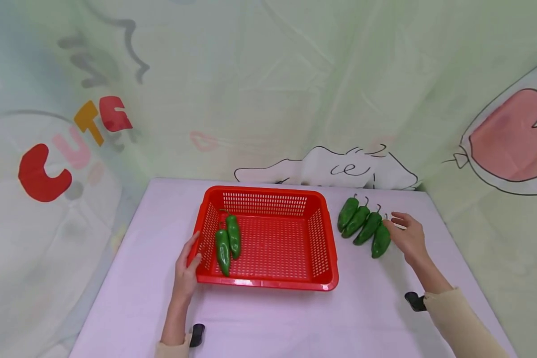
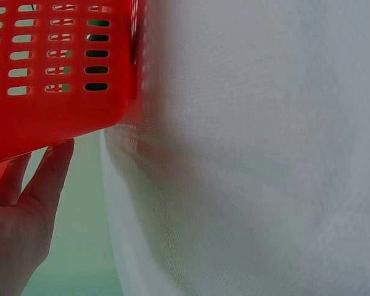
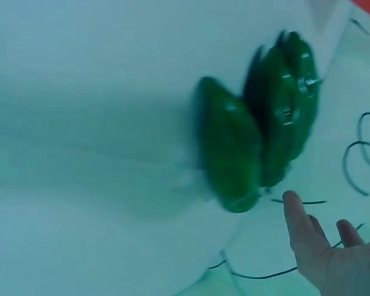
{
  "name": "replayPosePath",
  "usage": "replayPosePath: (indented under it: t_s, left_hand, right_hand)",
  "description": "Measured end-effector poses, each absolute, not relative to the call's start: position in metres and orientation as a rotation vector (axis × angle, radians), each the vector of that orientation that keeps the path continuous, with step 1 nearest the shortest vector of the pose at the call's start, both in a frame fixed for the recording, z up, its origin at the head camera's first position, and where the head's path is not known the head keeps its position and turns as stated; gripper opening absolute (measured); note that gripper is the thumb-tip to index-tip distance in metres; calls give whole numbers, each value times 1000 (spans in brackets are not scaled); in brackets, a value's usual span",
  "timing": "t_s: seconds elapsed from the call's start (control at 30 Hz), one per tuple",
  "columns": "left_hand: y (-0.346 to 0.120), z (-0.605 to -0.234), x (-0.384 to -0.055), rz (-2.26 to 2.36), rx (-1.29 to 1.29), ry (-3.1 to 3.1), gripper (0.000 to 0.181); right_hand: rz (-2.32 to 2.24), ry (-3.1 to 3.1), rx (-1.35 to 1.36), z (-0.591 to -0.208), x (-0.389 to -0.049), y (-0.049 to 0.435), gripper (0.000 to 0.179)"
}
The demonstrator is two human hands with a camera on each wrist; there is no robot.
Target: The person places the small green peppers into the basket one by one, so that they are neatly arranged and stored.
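A red plastic basket stands on the table, and my left hand grips the rim of its left side. In the left wrist view, fingers of that hand lie along the underside of the rim. Two green chili peppers lie inside at the left, stems toward the far side. To the right of the basket, several more green peppers lie side by side in a slanted row. My right hand hovers beside the stem end of the nearest, rightmost pepper, fingers parted, holding nothing.
A pale cloth covers the table. Behind it hangs a light green printed curtain, which also closes in both sides. Each wrist wears a black device at the sleeve.
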State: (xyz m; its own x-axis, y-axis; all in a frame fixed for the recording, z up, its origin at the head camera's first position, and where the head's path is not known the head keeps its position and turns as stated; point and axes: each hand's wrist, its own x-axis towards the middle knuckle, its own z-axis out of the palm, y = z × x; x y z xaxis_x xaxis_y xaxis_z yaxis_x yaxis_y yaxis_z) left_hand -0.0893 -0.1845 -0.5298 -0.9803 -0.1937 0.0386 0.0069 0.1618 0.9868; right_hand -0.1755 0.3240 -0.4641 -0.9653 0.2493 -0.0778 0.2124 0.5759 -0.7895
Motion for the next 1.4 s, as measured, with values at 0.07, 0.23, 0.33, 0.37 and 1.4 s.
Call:
replayPosePath:
  t_s: [0.07, 0.23, 0.33, 0.37, 1.4]
  left_hand:
    - [-185, -530, -89, -1937, 188, -2269, 53]
    - [-186, -531, -88, -1955, 193, -2266, 53]
    - [-185, -531, -88, -1957, 187, -2255, 54]
    - [-184, -530, -88, -1954, 178, -2256, 54]
    - [-182, -530, -91, -1936, 149, -2229, 54]
  right_hand:
    - [1365, -2742, -476, -472, -175, 332, 58]
    - [1490, -2735, -629, -492, -176, 344, 61]
    - [1537, -2735, -677, -499, -177, 347, 63]
    - [1544, -2730, -683, -501, -178, 347, 63]
    - [1564, -2666, -728, -511, -197, 343, 64]
